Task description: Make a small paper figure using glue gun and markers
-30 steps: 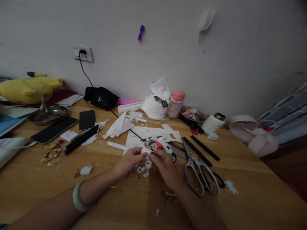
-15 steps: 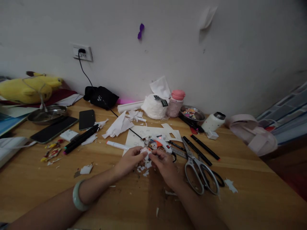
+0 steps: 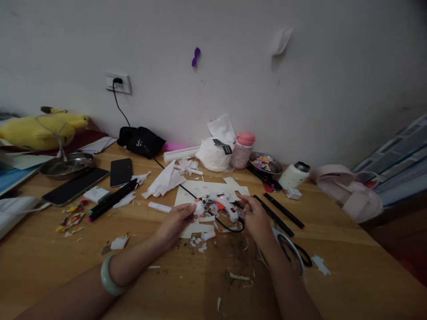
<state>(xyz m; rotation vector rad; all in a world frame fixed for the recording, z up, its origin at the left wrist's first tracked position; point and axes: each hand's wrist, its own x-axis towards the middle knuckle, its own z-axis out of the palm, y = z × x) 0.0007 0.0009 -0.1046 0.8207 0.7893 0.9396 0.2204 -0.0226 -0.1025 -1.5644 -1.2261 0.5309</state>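
Holding a small white paper piece (image 3: 199, 207) in pinched fingers, the left hand (image 3: 175, 223) rests low on the tabletop (image 3: 66, 266), above cut scraps (image 3: 200, 242). Just past it, the right hand (image 3: 255, 218) reaches loosely, gripping nothing, beside the glue gun (image 3: 224, 205). Behind lies the cut card sheet (image 3: 207, 189), so cutting looks done and gluing seems left.

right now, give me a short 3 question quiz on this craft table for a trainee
1. True or false: the left hand pinches a small white paper piece.
2. Which thing lies nearest the right hand? A) yellow plush toy B) glue gun C) white bottle
3. Fill in: the black cord runs up to the ____ on the wall.

Key
1. True.
2. B; the hand is beside it, whether touching cannot be told.
3. Socket.
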